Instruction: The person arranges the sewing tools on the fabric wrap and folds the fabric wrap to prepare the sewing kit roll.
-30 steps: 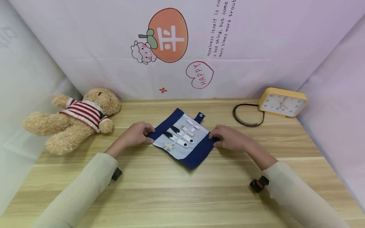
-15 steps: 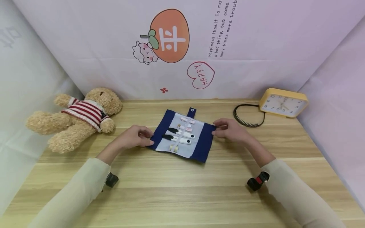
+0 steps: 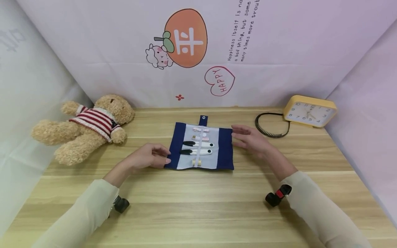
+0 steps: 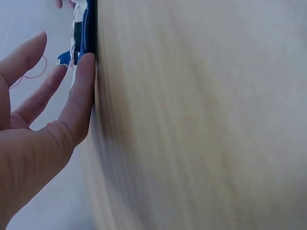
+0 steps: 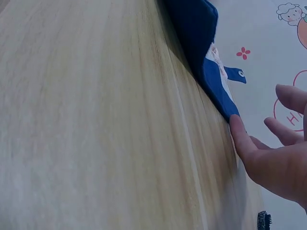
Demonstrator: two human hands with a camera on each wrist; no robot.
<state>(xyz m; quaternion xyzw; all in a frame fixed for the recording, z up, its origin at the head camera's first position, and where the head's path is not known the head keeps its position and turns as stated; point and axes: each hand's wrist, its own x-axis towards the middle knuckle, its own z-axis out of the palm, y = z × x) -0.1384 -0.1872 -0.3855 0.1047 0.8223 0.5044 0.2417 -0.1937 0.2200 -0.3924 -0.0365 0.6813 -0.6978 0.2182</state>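
An unfolded navy fabric pouch point(image 3: 225, 148) with a light grey inside lies flat on the table. Under its pale elastic strap point(image 3: 200, 147) sit two white tools with black ends point(image 3: 203, 151), a small cream spool-like roll point(image 3: 196, 162) and small pink-and-white pieces point(image 3: 201, 130). A snap tab point(image 3: 203, 120) points toward the wall. At the pouch's left edge, the thumb of my left hand point(image 3: 149, 156) touches the navy border, its fingers apart. My right hand point(image 3: 251, 138) is at the right edge, with a fingertip on the border in the right wrist view and the other fingers spread.
On the wooden table point(image 3: 198, 206), a teddy bear point(image 3: 90, 131) in a striped sweater lies at the back left. Toward the back right are a black headband point(image 3: 263, 132) and a yellow clock point(image 3: 310, 111). A printed white cloth wall point(image 3: 263, 82) closes off the rear.
The pouch has turned counterclockwise and now lies nearly square to the table. Both hands have loosened from its edges; the right hand has shifted slightly toward the wall.
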